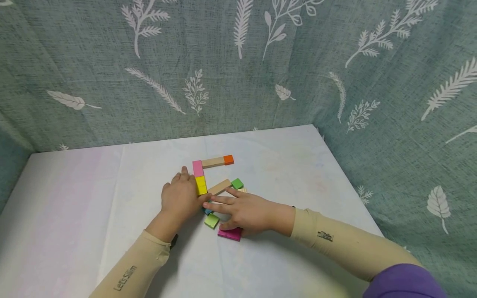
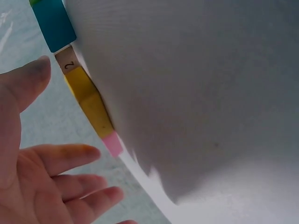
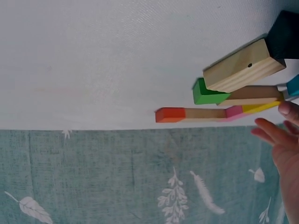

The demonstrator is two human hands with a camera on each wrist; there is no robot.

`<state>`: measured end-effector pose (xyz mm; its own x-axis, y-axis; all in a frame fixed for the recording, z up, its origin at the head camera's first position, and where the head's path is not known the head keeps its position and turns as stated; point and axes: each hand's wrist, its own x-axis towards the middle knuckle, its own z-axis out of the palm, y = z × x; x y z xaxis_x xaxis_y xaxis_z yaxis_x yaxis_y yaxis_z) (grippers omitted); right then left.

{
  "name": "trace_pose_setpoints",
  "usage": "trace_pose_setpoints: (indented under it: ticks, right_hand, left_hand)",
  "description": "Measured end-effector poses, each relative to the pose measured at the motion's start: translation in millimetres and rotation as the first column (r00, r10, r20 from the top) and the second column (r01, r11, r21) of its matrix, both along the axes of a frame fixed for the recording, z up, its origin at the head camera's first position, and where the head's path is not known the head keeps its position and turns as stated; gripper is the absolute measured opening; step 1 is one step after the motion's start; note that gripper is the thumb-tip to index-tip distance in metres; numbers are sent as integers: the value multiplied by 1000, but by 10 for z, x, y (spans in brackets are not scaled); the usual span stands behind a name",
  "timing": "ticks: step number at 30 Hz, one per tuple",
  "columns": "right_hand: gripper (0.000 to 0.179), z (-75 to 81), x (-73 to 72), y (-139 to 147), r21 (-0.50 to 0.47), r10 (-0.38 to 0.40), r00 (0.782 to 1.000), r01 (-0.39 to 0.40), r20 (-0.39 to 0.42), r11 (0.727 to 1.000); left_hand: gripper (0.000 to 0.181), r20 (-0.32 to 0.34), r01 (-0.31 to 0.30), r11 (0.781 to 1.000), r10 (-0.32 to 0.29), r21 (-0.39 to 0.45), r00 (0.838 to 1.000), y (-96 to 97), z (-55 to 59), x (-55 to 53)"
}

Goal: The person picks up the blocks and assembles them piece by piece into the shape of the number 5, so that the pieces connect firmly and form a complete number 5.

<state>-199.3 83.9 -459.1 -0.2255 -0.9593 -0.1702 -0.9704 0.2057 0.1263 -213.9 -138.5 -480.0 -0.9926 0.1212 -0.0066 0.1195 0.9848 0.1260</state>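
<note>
My left hand lies beside the yellow block, fingers spread. In the left wrist view its thumb and fingers stand apart from the yellow block. My right hand reaches over the lower blocks with fingers extended, its thumb at the magenta block. Under and around its fingertips are a teal block, partly hidden, and a light green block. A plain wooden block leads to a green block. Above the yellow block sits a pink block.
From the pink block a plain wooden strip runs right to an orange block. A thick wooden block shows beside the green one in the right wrist view. Patterned green curtains border the white tabletop behind and right.
</note>
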Motion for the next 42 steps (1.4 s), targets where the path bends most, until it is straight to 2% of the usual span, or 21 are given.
trace_pose_setpoints:
  ticks: [3,6,9,11,13,16,18,20,22,25,28,31,37,39,42]
  right_hand:
    - [55,42,-3,16,-12,-7,1000,7,19,1000]
    - [61,102,-24,82,-43,-45,997,48,67,998]
    - [61,147,-69,207,-85,-118,990,125,82,988]
    - [58,164,-105,297,-118,-172,983,179,69,977]
    - [51,164,-138,374,-164,-211,976,216,50,962]
    - [41,139,-163,451,-229,-234,971,239,48,944]
    - [38,110,-160,481,-247,-248,967,254,54,935]
    - [40,78,-140,503,-236,-283,957,290,66,927]
    - [49,42,-117,517,-205,-347,934,356,79,912]
    - [66,-15,-88,534,-151,-454,886,463,89,873]
    - [77,-61,-81,542,-117,-516,852,523,90,844]
    - [79,-91,-80,554,-102,-534,840,542,97,834]
    - [77,-119,-78,583,-92,-551,829,559,95,824]
    - [77,-127,-84,577,-93,-552,829,559,95,824]
    - [77,-144,-93,559,-85,-553,828,560,98,824]
  left_hand:
    - [88,-7,-11,1000,11,12,1000,-33,15,20]
    - [86,-20,-11,1000,11,14,1000,-67,46,58]
    - [83,-56,19,1000,-18,24,998,-89,110,139]
    - [80,-98,66,997,-62,41,993,-85,173,236]
    - [75,-155,149,987,-139,55,978,-60,229,360]
    - [65,-215,308,950,-292,48,932,9,265,559]
    - [58,-217,389,921,-373,32,902,54,243,659]
    - [52,-193,430,902,-418,26,888,85,198,717]
    - [48,-162,435,900,-426,27,890,98,145,738]
    - [46,-127,412,911,-404,37,906,87,77,718]
    - [47,-90,390,920,-384,50,919,53,36,684]
    - [46,-60,393,917,-390,62,919,23,0,653]
    - [42,-62,454,890,-451,48,890,25,-52,589]
    - [37,-68,450,893,-447,33,892,31,-50,566]
    - [27,-66,411,912,-409,15,910,20,-42,543]
